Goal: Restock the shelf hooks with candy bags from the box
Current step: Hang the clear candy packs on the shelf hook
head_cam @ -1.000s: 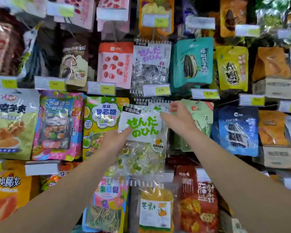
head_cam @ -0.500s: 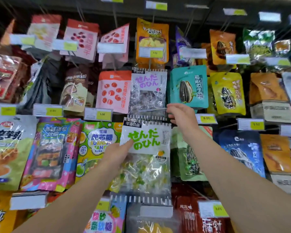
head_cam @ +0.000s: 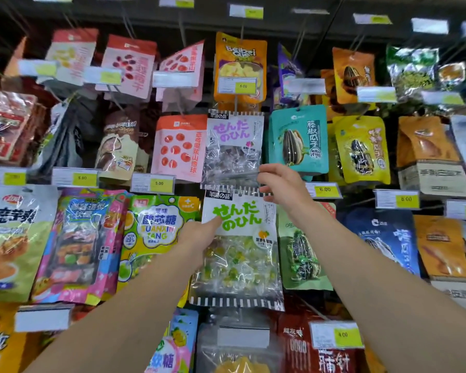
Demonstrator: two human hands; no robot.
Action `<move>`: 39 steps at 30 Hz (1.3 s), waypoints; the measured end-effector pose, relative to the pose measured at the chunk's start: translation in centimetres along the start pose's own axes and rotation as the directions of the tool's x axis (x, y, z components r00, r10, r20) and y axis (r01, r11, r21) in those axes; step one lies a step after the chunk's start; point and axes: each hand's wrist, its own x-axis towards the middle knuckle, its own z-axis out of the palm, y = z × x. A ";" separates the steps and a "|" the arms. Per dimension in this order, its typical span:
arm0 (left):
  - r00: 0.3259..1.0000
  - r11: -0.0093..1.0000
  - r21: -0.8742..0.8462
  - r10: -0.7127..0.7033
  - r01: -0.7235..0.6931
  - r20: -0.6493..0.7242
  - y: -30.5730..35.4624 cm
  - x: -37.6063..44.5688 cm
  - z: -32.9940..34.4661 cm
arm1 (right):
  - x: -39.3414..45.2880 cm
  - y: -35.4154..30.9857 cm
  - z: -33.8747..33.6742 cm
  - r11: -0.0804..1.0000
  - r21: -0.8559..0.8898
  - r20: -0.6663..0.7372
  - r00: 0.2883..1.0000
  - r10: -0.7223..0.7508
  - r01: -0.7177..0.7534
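Note:
A clear candy bag with green lettering (head_cam: pixel 240 249) hangs in the middle of the shelf wall. My left hand (head_cam: pixel 199 235) holds its left edge, thumb lying on the white label. My right hand (head_cam: pixel 280 184) is at the bag's top right corner, fingers curled around the top edge near the hook. Directly above hangs the same kind of bag with purple lettering (head_cam: pixel 233 149). The box is out of view.
Rows of snack bags hang all around: a teal seed bag (head_cam: pixel 297 141), a red-dotted pink bag (head_cam: pixel 178 149), a green and yellow candy bag (head_cam: pixel 156 232). Price tags such as a yellow one (head_cam: pixel 324 189) stick out on hook ends.
The view has tilted upward, so the shelf sits lower in frame. My right hand has risen from the label to the bag's top corner. My left hand stays on the bag's left edge.

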 end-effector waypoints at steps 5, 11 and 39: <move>0.998 1.000 0.021 0.006 -0.005 -0.055 1.1 -0.3 0.7 | -0.7 0.0 -0.3 1.000 -0.021 0.027 1.000 -0.014 0.015; 0.998 0.998 0.057 -0.036 0.039 -0.053 0.8 -0.3 0.4 | -0.9 -0.3 -0.6 0.999 -0.033 0.049 0.999 -0.012 0.013; 0.990 0.992 -0.016 -0.126 0.127 0.069 -1.7 -0.4 -0.6 | -9.7 8.4 1.2 0.917 -0.374 0.188 0.957 0.221 -0.138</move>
